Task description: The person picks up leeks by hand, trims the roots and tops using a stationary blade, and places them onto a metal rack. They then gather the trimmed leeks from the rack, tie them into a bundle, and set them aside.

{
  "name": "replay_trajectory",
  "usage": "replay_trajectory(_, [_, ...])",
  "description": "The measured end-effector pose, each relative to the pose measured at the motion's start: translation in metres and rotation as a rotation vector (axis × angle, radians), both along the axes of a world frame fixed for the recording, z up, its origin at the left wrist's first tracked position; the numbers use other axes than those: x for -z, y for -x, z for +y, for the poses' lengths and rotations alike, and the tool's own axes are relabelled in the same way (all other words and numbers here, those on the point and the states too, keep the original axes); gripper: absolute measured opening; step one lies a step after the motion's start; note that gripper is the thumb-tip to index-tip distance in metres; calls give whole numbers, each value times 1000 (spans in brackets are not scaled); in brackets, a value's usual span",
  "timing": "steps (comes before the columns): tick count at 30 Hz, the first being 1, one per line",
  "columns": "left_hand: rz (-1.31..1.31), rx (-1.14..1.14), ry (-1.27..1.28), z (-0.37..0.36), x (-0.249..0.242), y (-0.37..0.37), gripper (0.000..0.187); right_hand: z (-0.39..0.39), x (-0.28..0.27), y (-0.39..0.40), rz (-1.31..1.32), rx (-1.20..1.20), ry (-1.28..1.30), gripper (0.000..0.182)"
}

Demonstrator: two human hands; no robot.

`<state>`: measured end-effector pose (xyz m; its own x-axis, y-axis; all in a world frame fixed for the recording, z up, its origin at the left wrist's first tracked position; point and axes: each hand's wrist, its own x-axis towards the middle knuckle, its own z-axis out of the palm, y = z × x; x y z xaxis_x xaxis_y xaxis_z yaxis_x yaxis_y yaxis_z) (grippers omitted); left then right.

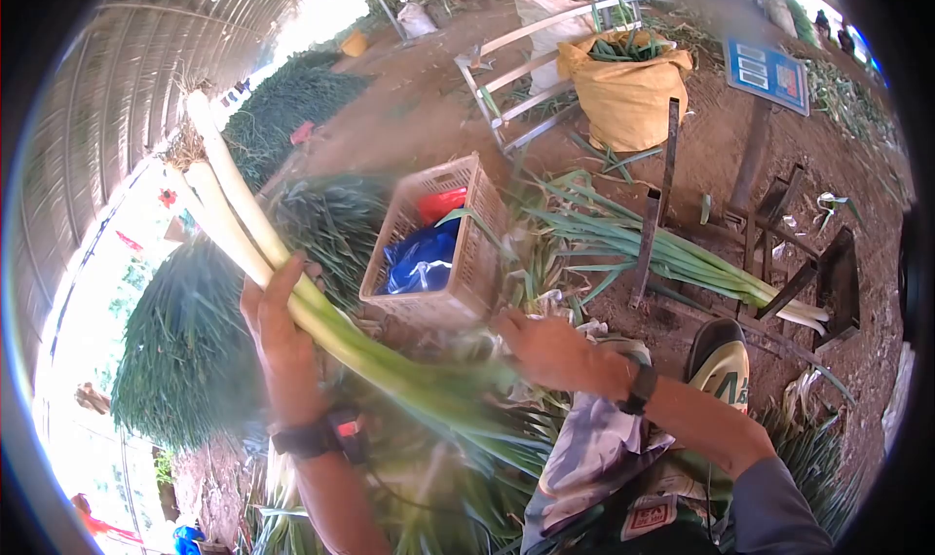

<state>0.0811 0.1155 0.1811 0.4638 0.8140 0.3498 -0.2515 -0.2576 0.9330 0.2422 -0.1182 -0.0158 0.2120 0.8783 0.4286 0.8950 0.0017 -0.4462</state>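
My left hand (282, 326) is wrapped round a few long green onions (365, 353), white stalks and roots up at the upper left, green leaves running down to the lower right. My right hand (545, 349) is closed near the leaf side, right of the stalks and in front of a crate; what it holds, if anything, I cannot make out. Dry peeled leaves lie close beyond it. More green onions (672, 253) lie on a metal frame (648, 248) at the right.
A plastic crate (467, 292) holds blue and red bags. Behind it stand a yellow sack (633, 102) of leaves, a metal rack (492, 117) and a blue scale display (766, 73). Large onion heaps (185, 351) lie at the left. My shoe (721, 360) is beside the frame.
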Motion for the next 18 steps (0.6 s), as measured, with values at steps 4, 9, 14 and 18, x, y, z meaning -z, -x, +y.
replay_trajectory(4, [-38, -23, -1, -1, -10, -3, 30, -20, -17, 31, -104, -173, 91, 27])
replay_trajectory(9, [-45, -71, -34, -4, -16, -14, 32, -6, 5, 30, -77, -235, 387, 17])
replay_trajectory(14, [-45, -66, -44, -1, -27, 0, 30, -33, 20, -18, -83, -183, 88, 6])
replay_trajectory(18, [-99, -114, -23, 16, -23, 17, 28, -58, -4, -95, -263, 294, 88, 8])
